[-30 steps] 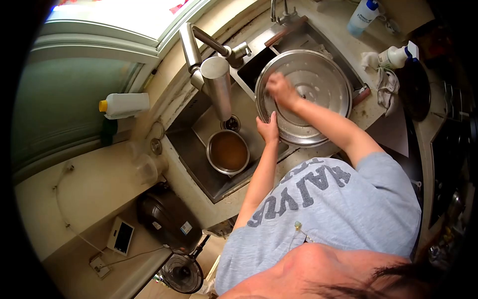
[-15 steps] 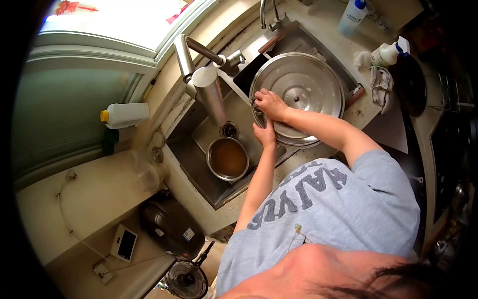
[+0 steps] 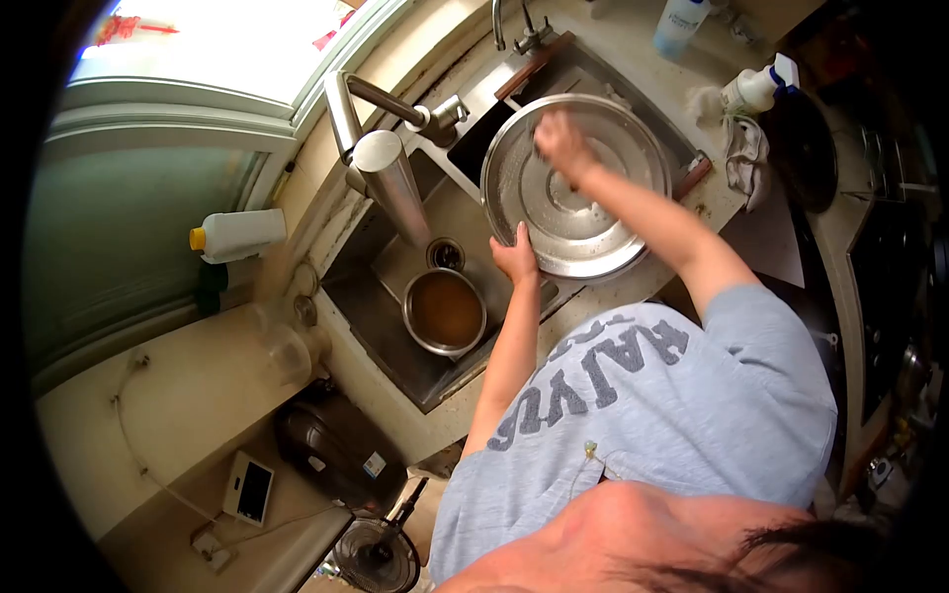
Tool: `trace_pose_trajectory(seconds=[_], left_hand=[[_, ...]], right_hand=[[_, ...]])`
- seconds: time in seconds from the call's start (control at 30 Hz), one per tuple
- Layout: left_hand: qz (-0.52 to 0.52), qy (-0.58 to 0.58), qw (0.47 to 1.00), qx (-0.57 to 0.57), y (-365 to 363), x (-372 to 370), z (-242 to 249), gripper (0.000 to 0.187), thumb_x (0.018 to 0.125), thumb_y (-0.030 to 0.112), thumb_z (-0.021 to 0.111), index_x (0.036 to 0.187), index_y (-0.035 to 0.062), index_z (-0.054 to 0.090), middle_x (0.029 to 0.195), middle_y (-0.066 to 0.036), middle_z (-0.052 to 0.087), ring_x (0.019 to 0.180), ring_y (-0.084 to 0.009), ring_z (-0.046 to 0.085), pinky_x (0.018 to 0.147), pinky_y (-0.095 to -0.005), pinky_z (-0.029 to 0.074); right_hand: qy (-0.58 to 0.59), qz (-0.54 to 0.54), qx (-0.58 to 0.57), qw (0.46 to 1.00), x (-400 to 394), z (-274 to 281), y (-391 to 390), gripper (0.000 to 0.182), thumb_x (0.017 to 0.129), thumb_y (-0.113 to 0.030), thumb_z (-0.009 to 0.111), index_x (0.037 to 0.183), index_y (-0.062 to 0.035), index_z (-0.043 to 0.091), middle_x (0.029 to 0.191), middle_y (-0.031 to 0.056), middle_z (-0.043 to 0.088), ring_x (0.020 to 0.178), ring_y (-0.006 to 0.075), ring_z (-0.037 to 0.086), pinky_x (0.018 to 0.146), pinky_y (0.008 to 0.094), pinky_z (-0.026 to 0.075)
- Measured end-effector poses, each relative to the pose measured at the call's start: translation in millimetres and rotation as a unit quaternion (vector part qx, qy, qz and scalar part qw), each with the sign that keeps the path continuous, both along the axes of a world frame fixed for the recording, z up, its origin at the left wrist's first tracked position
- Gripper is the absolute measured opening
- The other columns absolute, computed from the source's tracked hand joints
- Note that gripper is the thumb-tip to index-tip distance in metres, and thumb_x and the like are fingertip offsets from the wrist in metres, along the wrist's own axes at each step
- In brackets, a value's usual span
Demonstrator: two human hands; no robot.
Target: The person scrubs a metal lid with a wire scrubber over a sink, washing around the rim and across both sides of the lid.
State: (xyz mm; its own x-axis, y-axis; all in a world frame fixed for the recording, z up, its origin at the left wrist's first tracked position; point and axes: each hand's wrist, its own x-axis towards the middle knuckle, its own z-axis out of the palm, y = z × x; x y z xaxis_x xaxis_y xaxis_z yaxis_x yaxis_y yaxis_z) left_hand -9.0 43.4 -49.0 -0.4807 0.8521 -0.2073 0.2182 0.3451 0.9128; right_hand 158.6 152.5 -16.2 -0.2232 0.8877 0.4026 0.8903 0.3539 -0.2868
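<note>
A wide round stainless-steel pot lid [image 3: 583, 232] lies over the right-hand sink basin, wet and streaked. My left hand [image 3: 518, 257] grips its near-left rim, thumb on top. Over the lid's upper left part is my right hand [image 3: 565, 148], smeared by motion, fingers curled. A dark steel wool scrubber [image 3: 539, 138] shows at its fingertips, mostly hidden. In the left basin [image 3: 381, 326], a metal pot [image 3: 445, 312] of brownish liquid sits beside the drain [image 3: 446, 254].
A thick metal faucet [image 3: 390, 178] reaches over the left basin, and a thinner tap [image 3: 524, 35] stands behind the right one. A spray bottle [image 3: 756, 89] and a crumpled cloth [image 3: 745, 158] lie on the right counter. A white yellow-capped bottle [image 3: 242, 235] is by the window.
My right hand has moved with the scrubber from the lid's left rim up and right across its surface. My left hand has shifted slightly left along the rim. The view has shifted a little.
</note>
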Motion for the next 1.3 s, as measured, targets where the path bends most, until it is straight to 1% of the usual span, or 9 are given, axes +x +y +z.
trace_pose_trajectory(seconds=[0.17, 0.27, 0.37, 0.47, 0.5, 0.67, 0.8, 0.93, 1.3], left_hand=[[-0.015, -0.016, 1.000, 0.000, -1, 1, 8, 0.039, 0.075, 0.013, 0.069, 0.103, -0.0056, 0.051, 0.098, -0.015, 0.060, 0.085, -0.0222, 0.058, 0.077, -0.0318, 0.045], [-0.007, -0.034, 0.999, 0.000, -4, -2, -1, 0.037, 0.075, 0.012, 0.069, 0.102, -0.0055, 0.051, 0.097, -0.014, 0.060, 0.083, -0.0213, 0.058, 0.076, -0.0315, 0.045], [-0.001, -0.007, 1.000, 0.020, 1, -2, -18, 0.037, 0.075, 0.013, 0.069, 0.101, -0.0055, 0.051, 0.096, -0.014, 0.061, 0.083, -0.0213, 0.058, 0.075, -0.0320, 0.045], [-0.002, 0.019, 0.999, 0.030, -7, -3, -12, 0.049, 0.072, 0.025, 0.071, 0.102, -0.0078, 0.051, 0.096, -0.022, 0.061, 0.086, -0.0321, 0.060, 0.078, -0.0364, 0.045], [-0.004, 0.009, 1.000, 0.011, -4, 1, 2, 0.045, 0.073, 0.021, 0.071, 0.102, -0.0069, 0.051, 0.095, -0.019, 0.061, 0.084, -0.0278, 0.059, 0.077, -0.0344, 0.045], [0.006, 0.041, 0.997, 0.058, -3, 3, -8, 0.045, 0.072, 0.024, 0.071, 0.099, -0.0068, 0.052, 0.092, -0.021, 0.062, 0.082, -0.0326, 0.061, 0.075, -0.0371, 0.046], [0.005, 0.004, 1.000, 0.020, -9, 3, 8, 0.046, 0.072, 0.024, 0.071, 0.100, -0.0070, 0.052, 0.092, -0.021, 0.062, 0.082, -0.0322, 0.061, 0.074, -0.0362, 0.046], [0.008, 0.021, 0.998, 0.056, 2, 8, 2, 0.045, 0.072, 0.024, 0.072, 0.099, -0.0063, 0.052, 0.091, -0.020, 0.062, 0.080, -0.0305, 0.061, 0.073, -0.0354, 0.046], [0.013, -0.032, 0.998, 0.045, -3, 7, 14, 0.039, 0.073, 0.018, 0.071, 0.098, -0.0060, 0.052, 0.092, -0.017, 0.062, 0.080, -0.0255, 0.061, 0.073, -0.0335, 0.048]], right_hand=[[0.069, 0.218, 0.014, 0.973, -14, 5, -70, 0.016, 0.070, -0.014, 0.061, 0.079, -0.0059, 0.051, 0.083, 0.0125, 0.051, 0.085, 0.0286, 0.049, 0.071, 0.0378, 0.046], [0.000, -0.019, -0.135, 0.991, 16, 22, -30, 0.011, 0.070, -0.011, 0.058, 0.079, -0.0061, 0.052, 0.086, 0.0108, 0.053, 0.088, 0.0258, 0.051, 0.074, 0.0362, 0.046], [-0.030, 0.175, 0.074, 0.981, 0, 5, -73, 0.012, 0.069, -0.008, 0.052, 0.080, -0.0078, 0.056, 0.089, 0.0103, 0.055, 0.086, 0.0240, 0.054, 0.070, 0.0368, 0.046], [0.011, 0.106, 0.055, 0.993, 17, 27, -58, 0.009, 0.071, -0.009, 0.053, 0.078, -0.0059, 0.057, 0.079, 0.0115, 0.055, 0.075, 0.0264, 0.055, 0.065, 0.0376, 0.046], [-0.009, -0.004, -0.167, 0.986, 25, 18, -46, 0.008, 0.073, -0.008, 0.052, 0.077, -0.0038, 0.056, 0.075, 0.0107, 0.054, 0.073, 0.0266, 0.055, 0.064, 0.0382, 0.046], [-0.049, 0.150, 0.002, 0.988, -10, 19, -87, 0.008, 0.071, -0.004, 0.053, 0.075, -0.0016, 0.060, 0.086, 0.0147, 0.058, 0.079, 0.0281, 0.057, 0.069, 0.0372, 0.048], [0.032, -0.090, -0.163, 0.982, 0, -5, -66, 0.014, 0.070, -0.006, 0.052, 0.084, -0.0025, 0.055, 0.086, 0.0095, 0.050, 0.084, 0.0240, 0.049, 0.068, 0.0357, 0.044], [-0.007, 0.145, -0.025, 0.989, -36, 9, -122, 0.017, 0.069, -0.007, 0.053, 0.084, -0.0002, 0.058, 0.092, 0.0098, 0.053, 0.085, 0.0255, 0.052, 0.073, 0.0367, 0.045], [-0.110, -0.194, 0.069, 0.972, 64, 37, -65, 0.021, 0.077, -0.013, 0.048, 0.096, -0.0083, 0.056, 0.099, 0.0065, 0.051, 0.096, 0.0232, 0.046, 0.078, 0.0375, 0.041]])
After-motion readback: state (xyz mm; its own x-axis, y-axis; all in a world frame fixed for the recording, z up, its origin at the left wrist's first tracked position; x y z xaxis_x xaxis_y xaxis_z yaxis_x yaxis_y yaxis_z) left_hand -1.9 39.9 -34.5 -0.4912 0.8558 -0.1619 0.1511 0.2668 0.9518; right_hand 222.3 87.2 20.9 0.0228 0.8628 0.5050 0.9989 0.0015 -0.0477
